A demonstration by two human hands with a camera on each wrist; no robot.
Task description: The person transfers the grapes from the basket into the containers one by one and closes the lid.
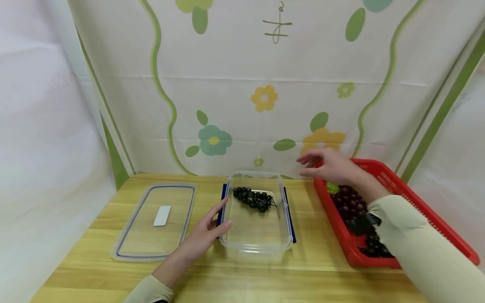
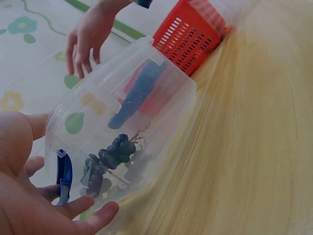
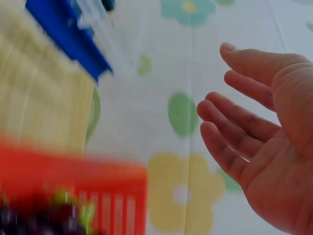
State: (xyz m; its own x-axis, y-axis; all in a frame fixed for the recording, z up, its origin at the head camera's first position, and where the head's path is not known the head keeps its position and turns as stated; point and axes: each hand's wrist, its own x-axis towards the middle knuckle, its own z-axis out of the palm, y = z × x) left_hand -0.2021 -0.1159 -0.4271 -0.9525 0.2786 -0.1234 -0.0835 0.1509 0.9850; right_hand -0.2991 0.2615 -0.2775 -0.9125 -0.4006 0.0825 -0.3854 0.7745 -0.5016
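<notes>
Right of the loosely spread left hand (image 1: 204,232), black grapes (image 1: 253,199) lay inside the container (image 1: 255,229); the right hand (image 1: 329,166) hung relaxed.

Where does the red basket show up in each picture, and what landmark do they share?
Head: red basket, on the right.
Left wrist: red basket at top, right of centre.
Right wrist: red basket in the lower left corner, blurred.
Shared landmark: the right hand.
</notes>
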